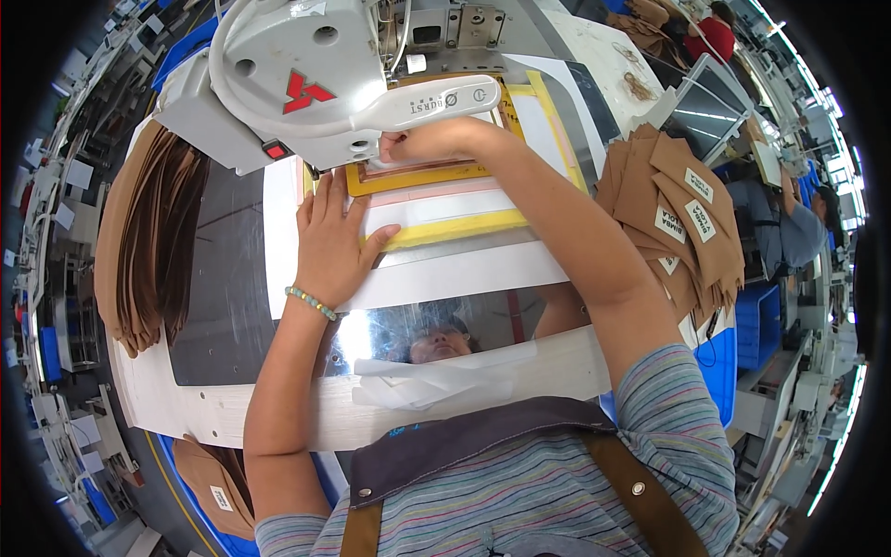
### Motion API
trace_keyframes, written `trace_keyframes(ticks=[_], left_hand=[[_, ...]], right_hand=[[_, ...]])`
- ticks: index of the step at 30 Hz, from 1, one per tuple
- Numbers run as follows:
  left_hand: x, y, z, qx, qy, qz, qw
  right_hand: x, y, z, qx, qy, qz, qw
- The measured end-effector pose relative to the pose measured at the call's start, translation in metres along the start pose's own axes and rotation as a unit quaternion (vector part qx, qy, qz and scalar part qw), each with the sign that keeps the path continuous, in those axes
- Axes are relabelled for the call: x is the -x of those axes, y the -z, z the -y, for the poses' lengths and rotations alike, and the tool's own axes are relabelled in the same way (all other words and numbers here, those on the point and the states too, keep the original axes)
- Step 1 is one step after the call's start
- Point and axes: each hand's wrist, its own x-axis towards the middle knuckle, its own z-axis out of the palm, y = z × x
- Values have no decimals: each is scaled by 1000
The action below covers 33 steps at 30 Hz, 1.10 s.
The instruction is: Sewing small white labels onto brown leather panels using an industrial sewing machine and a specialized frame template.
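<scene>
My left hand [334, 237] lies flat with its fingers spread on a white sheet with yellow tape strips [455, 226]. Its fingertips reach the near-left side of a yellow clamp frame [418, 181] below the sewing machine head [316, 60]. Over that frame, just under the long pale lamp [432, 104], my right hand [432, 142] is bent inward with its fingers curled together. What those fingers hold, if anything, cannot be made out. The machine's needle area is mostly hidden behind the lamp and the head.
A stack of brown fabric pieces [139, 241] stands at the left; labelled brown pieces [687, 213] are fanned out at the right. More brown pieces [209, 478] sit low at the left. A shiny metal plate [492, 320], translucent film [408, 382] and blue bin [722, 371] are nearer me.
</scene>
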Motion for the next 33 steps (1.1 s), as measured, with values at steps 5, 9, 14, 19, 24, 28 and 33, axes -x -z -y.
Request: trace_keyframes(ticks=[5, 9, 14, 19, 24, 28, 33], left_hand=[[1, 0, 1, -8, 4, 7, 1000], [1, 2, -1, -16, 8, 28, 999], [2, 4, 0, -8, -4, 48, 999], [2, 4, 2, -8, -9, 42, 999], [2, 9, 0, -6, -12, 47, 999], [2, 11, -2, 10, -28, 42, 999], [1, 4, 0, -4, -18, 25, 1000]], right_hand=[[0, 0, -1, 43, 12, 17, 999], [4, 8, -7, 6, 11, 26, 1000], [2, -6, 6, 105, 15, -8, 994], [-2, -16, -2, 1, 44, -64, 997], [-1, -21, 1, 21, 36, -96, 995], [0, -21, -4, -15, 31, -113, 993], [-2, -28, -7, -40, 37, -124, 991]])
